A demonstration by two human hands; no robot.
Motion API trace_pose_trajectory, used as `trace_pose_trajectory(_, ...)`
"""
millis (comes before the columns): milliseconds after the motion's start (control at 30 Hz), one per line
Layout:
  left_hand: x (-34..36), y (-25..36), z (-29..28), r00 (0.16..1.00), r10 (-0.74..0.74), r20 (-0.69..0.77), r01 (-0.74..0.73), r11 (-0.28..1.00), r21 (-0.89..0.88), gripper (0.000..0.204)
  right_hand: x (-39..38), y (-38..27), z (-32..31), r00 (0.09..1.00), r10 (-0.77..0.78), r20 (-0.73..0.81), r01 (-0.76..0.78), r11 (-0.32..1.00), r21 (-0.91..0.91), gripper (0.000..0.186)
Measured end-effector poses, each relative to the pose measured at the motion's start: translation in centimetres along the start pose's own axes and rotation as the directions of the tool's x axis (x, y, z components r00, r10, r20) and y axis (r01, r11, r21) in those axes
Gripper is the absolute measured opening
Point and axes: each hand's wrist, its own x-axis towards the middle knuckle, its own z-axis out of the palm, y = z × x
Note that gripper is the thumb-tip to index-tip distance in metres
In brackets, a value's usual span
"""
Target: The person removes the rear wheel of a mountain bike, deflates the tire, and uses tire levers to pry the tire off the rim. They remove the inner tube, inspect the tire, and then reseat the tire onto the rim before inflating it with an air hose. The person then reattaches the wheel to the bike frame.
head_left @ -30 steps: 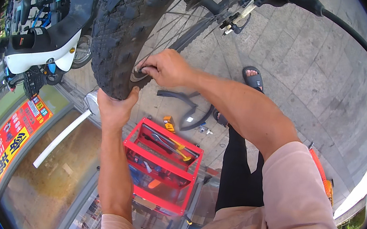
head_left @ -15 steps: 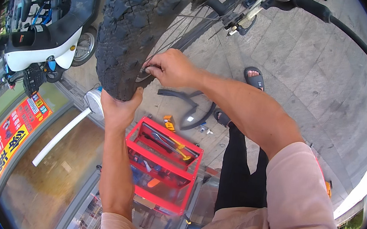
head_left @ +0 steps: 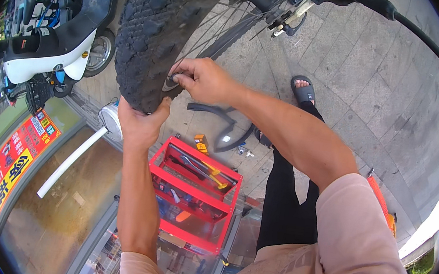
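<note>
A bicycle wheel with a thick, knobby black tyre [head_left: 147,37] hangs in front of me, its spokes and hub to the upper right. My left hand [head_left: 142,123] is closed round the bottom of the tyre, thumb on the near side and fingers underneath, partly hidden. Beside it, at the inner edge of the rim [head_left: 170,85], my right hand [head_left: 199,80] pinches a small dark piece [head_left: 171,78] between thumb and fingertips. This piece could be a valve, but it is too small to be sure.
Below my hands stands a red toolbox [head_left: 237,193] with tools inside. A black rubber strip [head_left: 229,144] and a yellow-orange box [head_left: 201,143] lie on the paving. A white scooter [head_left: 49,63] is parked left, near a white pole [head_left: 73,161] and a glass case. An orange object [head_left: 379,196] lies right.
The tyre's lower end and my left hand sit slightly higher against it. My right hand's fingers have shifted a little, still pinching at the rim. More of the orange object at right shows.
</note>
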Motion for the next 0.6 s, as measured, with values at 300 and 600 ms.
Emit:
trace_pose_trajectory(300,-0.8,0.9,-0.1,0.994,0.113,-0.008,-0.114,0.993,-0.026,0.056,-6.0,1.2,0.0,0.982,0.127,-0.137,-0.112,0.987,0.113,0.029)
trace_pose_trajectory(600,-4.1,-1.9,-1.0,0.979,0.055,-0.198,-0.013,0.978,0.209,0.078,-22.2,7.5,-5.1,0.800,0.551,-0.239,-0.596,0.775,-0.210,0.028)
